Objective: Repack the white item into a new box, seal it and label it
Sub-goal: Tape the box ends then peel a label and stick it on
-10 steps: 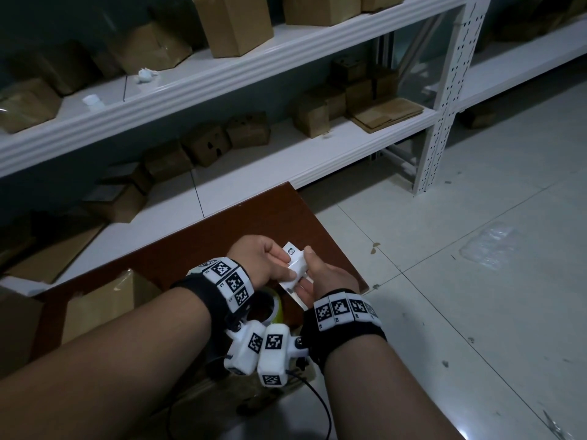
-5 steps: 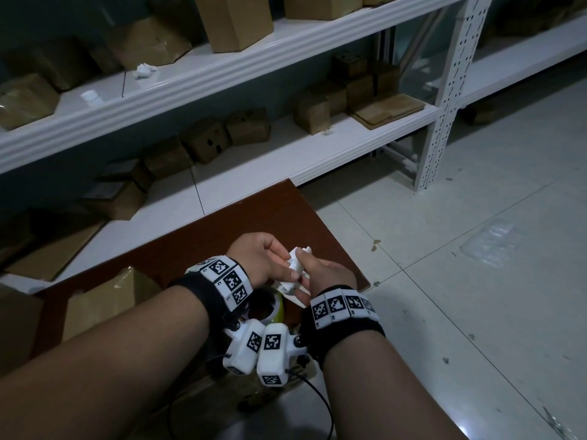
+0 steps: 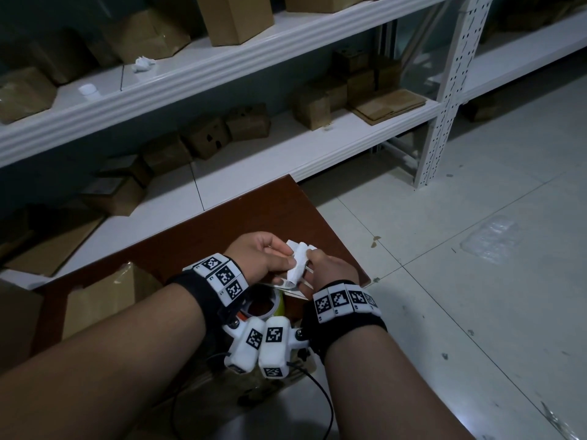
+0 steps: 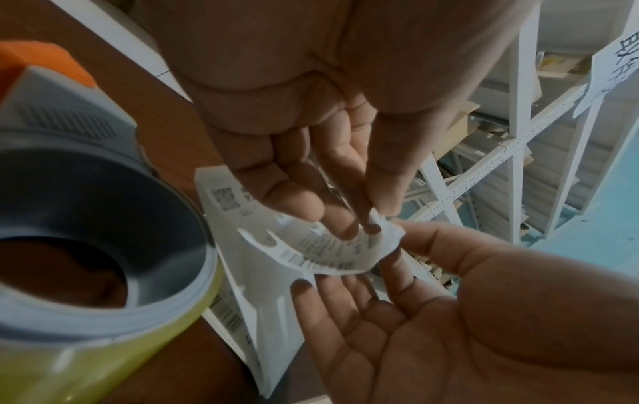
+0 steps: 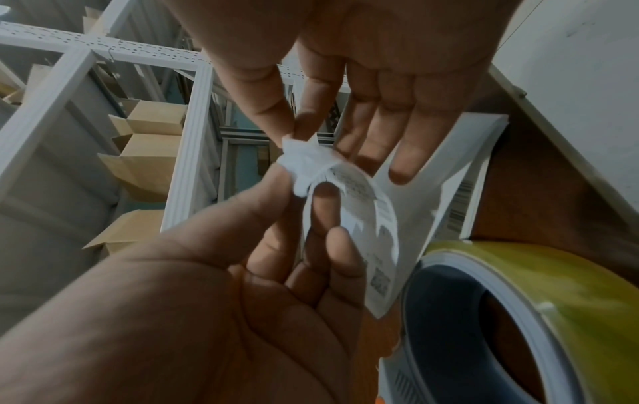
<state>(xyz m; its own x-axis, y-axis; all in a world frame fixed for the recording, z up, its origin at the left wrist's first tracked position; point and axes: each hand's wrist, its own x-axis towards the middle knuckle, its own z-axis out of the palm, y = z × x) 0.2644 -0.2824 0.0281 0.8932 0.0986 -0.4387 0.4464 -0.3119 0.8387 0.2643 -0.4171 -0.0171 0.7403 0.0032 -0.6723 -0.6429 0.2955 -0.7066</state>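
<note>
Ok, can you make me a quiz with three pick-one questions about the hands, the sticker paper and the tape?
1. Where is the tape roll?
A. on the brown table
B. on the floor
C. on a shelf

2. What colour is the tape roll's outside?
A. red
B. yellow-green
C. black

3. What is happening to the label?
A. lying flat
B. stuck on a box
C. pinched by both hands

Answers: 1 A, it sits on the table below the wrists. 2 B, the wrist views show it. 3 C, the left hand and right hand pinch it.

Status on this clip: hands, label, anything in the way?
Left hand and right hand both pinch the curled label above the table. Tape roll sits just below. Nothing blocking.
</note>
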